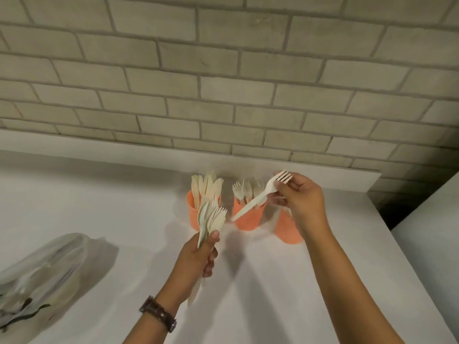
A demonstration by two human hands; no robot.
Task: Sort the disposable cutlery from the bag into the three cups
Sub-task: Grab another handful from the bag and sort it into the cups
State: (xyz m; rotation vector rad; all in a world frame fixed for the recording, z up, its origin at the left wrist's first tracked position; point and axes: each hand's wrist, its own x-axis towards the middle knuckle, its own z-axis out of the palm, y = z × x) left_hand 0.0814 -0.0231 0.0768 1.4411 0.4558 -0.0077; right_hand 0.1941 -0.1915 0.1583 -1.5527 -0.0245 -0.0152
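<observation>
Three orange cups stand in a row near the wall. The left cup [193, 214] holds several cream knives, the middle cup [248, 219] holds several forks, and the right cup [288, 229] is partly hidden behind my right hand. My left hand [201, 254] grips a bundle of cutlery [211, 219], heads up, in front of the left cup. My right hand [300, 197] holds a single white fork [263, 194] tilted above the middle cup, tines up and to the right. The clear plastic bag [42, 274] lies at the left.
The white counter [273, 281] ends at a brick wall [223, 83] behind the cups. A dark gap [395, 207] and another white surface [432, 232] lie to the right. A dark watch [159, 314] is on my left wrist.
</observation>
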